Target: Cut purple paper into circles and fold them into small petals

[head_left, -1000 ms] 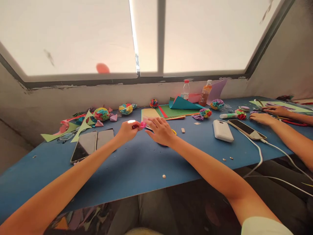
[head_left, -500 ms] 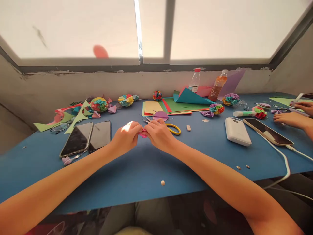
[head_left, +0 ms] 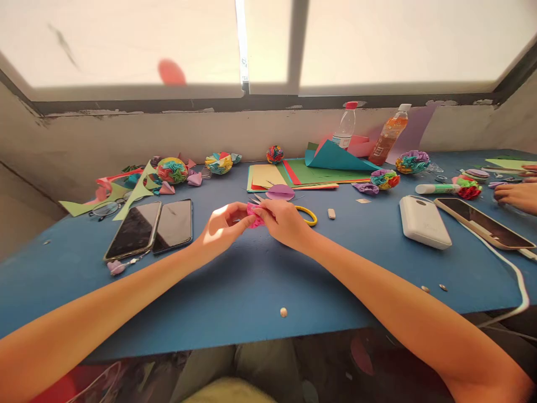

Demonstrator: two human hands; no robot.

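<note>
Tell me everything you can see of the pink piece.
The pink piece is small and bright pink, with a crinkled, gathered look, like thin paper. It is pinched between the left grip and the right grip, whose fingers cover part of it, so its full outline is hidden. It is in front of the scissors, over the near-middle part of the blue table. Whether it touches the table cannot be told.
</note>
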